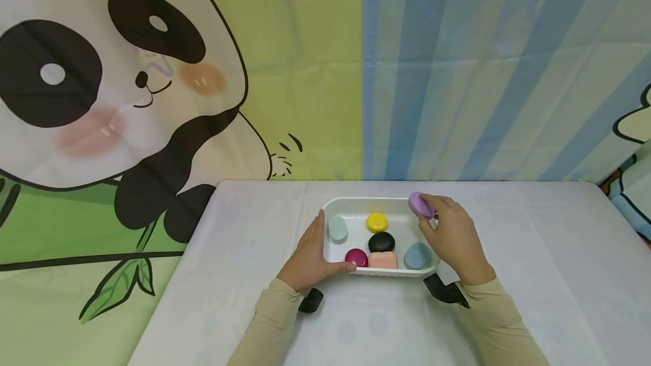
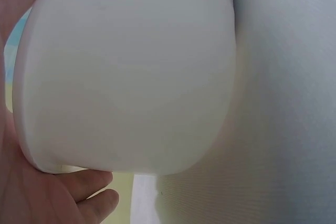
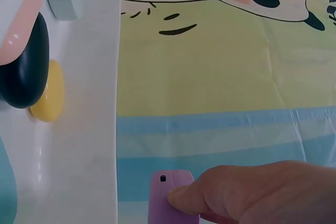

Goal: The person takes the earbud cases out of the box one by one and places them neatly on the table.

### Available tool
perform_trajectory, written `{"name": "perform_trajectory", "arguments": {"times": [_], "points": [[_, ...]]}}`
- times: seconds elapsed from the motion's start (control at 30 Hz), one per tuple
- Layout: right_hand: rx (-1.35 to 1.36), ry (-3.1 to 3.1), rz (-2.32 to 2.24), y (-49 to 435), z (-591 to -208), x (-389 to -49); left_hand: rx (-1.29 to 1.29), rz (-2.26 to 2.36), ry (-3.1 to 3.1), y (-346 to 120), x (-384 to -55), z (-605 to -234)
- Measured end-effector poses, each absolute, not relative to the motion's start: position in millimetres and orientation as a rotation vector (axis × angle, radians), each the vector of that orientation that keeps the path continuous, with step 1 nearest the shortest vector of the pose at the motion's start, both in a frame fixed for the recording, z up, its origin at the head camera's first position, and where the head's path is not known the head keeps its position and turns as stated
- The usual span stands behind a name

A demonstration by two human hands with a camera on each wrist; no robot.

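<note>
My right hand (image 1: 455,239) pinches a purple round flat case (image 1: 421,205) between thumb and fingers, over the back right corner of a white tray (image 1: 356,201). A seam and a small dark slot show in the edge of the purple case (image 3: 170,198) in the right wrist view. At the tray's left end my left hand (image 1: 310,258) holds the rim, fingers along the side and thumb at the front edge. Inside the tray lie a mint oval piece (image 1: 338,229), a yellow round one (image 1: 377,222), a black oval (image 1: 381,242), a magenta round (image 1: 356,257), a pink rectangular (image 1: 382,260) and a light blue round (image 1: 417,256).
The tray stands on a table (image 1: 549,275) with a white cloth. Behind the table hangs a printed curtain (image 1: 305,72) with a panda and blue stripes. Black straps (image 1: 445,290) sit at both wrists. Patterned fabric (image 1: 633,191) hangs at the far right.
</note>
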State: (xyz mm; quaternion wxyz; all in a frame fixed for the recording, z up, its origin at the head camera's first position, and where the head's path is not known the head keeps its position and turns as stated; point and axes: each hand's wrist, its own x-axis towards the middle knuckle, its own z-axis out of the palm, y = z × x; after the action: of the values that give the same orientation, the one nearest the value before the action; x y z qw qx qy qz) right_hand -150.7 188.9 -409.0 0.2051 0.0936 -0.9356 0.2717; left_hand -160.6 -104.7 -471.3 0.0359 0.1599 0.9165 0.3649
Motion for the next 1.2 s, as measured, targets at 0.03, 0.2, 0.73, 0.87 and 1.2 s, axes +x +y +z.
{"name": "perform_trajectory", "arguments": {"times": [0.03,0.2,0.73,0.87,1.2], "points": [[0.258,-2.607,0.758,190,-409,-151,0.495,1.124,2.814,-105,-161,-471],[0.236,-2.589,0.753,199,-412,-153,0.501,1.127,2.806,-105,-160,-470],[0.188,-2.608,0.773,224,-424,-161,0.494,1.106,2.821,-106,-158,-468],[0.156,-2.632,0.778,228,-428,-161,0.498,1.095,2.821,-106,-158,-468],[0.111,-2.715,0.803,238,-437,-165,0.478,1.121,2.807,-105,-159,-469]]}}
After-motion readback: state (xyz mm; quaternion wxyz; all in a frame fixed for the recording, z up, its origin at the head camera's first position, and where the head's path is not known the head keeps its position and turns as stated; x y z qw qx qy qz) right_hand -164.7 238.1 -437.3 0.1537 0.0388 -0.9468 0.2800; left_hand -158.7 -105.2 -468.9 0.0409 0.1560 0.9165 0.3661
